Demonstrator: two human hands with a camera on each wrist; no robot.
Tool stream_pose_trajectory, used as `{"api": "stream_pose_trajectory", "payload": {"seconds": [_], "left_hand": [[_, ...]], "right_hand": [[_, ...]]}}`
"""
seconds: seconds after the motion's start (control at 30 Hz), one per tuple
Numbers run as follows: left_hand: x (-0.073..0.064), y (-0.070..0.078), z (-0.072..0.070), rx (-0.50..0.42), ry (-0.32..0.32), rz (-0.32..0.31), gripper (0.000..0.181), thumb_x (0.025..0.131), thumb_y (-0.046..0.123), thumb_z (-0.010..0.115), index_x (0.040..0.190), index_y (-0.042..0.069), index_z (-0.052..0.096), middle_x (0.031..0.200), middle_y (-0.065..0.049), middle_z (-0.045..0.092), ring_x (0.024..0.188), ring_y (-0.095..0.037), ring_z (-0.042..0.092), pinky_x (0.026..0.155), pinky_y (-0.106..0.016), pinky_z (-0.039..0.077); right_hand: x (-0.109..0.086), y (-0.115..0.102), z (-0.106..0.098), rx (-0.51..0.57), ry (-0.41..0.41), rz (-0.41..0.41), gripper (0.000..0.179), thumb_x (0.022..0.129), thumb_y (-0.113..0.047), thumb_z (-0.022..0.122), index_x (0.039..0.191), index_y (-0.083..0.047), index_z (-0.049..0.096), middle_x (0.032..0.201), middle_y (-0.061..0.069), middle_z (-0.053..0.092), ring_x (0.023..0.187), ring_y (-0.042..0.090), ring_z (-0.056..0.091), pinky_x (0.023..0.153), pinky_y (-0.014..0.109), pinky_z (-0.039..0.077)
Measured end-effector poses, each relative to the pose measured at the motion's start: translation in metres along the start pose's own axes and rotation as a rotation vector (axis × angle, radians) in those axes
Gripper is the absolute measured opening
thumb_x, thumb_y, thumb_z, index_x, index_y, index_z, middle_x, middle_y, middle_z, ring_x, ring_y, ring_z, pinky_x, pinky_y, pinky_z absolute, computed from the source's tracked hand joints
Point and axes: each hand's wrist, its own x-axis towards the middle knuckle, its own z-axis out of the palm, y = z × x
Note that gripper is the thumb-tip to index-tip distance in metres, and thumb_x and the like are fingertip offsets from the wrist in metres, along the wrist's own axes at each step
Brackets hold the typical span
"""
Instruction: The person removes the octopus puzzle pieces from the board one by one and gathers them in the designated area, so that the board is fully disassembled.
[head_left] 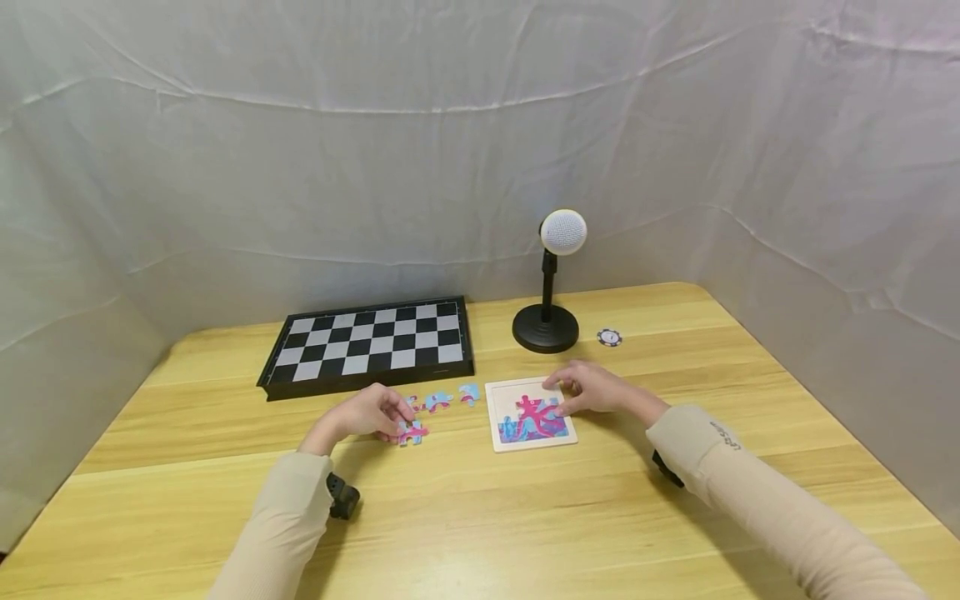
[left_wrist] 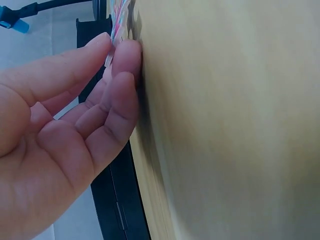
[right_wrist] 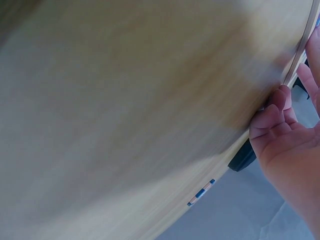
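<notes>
Between thumb and fingertips, my left hand (head_left: 372, 412) pinches a pink-and-blue jigsaw piece (head_left: 412, 432), low over the table. The piece appears edge-on at the fingertips of the left hand (left_wrist: 75, 110) in the left wrist view. Several more jigsaw pieces (head_left: 438, 402) lie just beyond it. To the right is a square puzzle tray (head_left: 535, 446) with a pale frame, partly filled by a pink figure on blue and purple. My right hand (head_left: 592, 388) holds the tray's right side, thumb over the picture. Curled fingers of the right hand (right_wrist: 280, 125) meet the tray's edge in the right wrist view.
A black-framed checkered board (head_left: 375, 340) lies at the back left. Behind the tray stands a white round-headed microphone (head_left: 563, 232) on a black base (head_left: 545, 329). A blue-and-white poker chip (head_left: 609, 337) lies right of that base. Pale cloth (head_left: 360, 183) hangs around the table.
</notes>
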Motion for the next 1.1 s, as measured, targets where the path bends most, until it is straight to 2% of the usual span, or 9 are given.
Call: {"api": "stream_pose_trajectory", "payload": {"seconds": [0.37, 0.53, 0.8, 1.1], "left_hand": [[-0.003, -0.001, -0.002, -0.076, 0.015, -0.036, 0.018, 0.078, -0.008, 0.061, 0.094, -0.012, 0.057, 0.078, -0.012, 0.059, 0.064, -0.017, 0.059, 0.060, -0.030, 0.050], [-0.006, -0.001, -0.004, -0.102, 0.029, -0.041, 0.022, 0.079, -0.006, 0.061, 0.098, -0.015, 0.055, 0.084, -0.017, 0.060, 0.067, -0.021, 0.061, 0.062, -0.032, 0.051], [-0.008, 0.002, -0.009, -0.041, 0.077, -0.011, 0.022, 0.081, -0.003, 0.060, 0.099, -0.014, 0.053, 0.085, -0.016, 0.060, 0.066, -0.022, 0.059, 0.061, -0.033, 0.049], [0.004, 0.007, -0.003, -0.026, 0.086, -0.010, 0.019, 0.084, 0.002, 0.057, 0.099, -0.011, 0.056, 0.079, -0.015, 0.062, 0.063, -0.020, 0.057, 0.059, -0.032, 0.048]], "right_hand": [[0.000, -0.001, -0.001, -0.001, 0.000, 0.000, 0.042, 0.076, -0.023, 0.071, 0.112, -0.006, 0.061, 0.091, 0.002, 0.052, 0.080, 0.017, 0.045, 0.070, 0.030, 0.040], [0.000, -0.001, -0.001, 0.000, 0.001, 0.002, 0.041, 0.076, -0.023, 0.071, 0.112, -0.006, 0.061, 0.092, 0.002, 0.052, 0.080, 0.018, 0.045, 0.071, 0.031, 0.040], [-0.001, -0.001, -0.001, -0.015, 0.000, 0.000, 0.041, 0.076, -0.023, 0.071, 0.112, -0.007, 0.061, 0.095, 0.002, 0.053, 0.081, 0.018, 0.045, 0.072, 0.031, 0.040], [0.000, -0.001, -0.001, -0.002, 0.000, 0.001, 0.041, 0.076, -0.022, 0.071, 0.112, -0.006, 0.061, 0.094, 0.003, 0.053, 0.081, 0.018, 0.047, 0.073, 0.031, 0.041]]}}
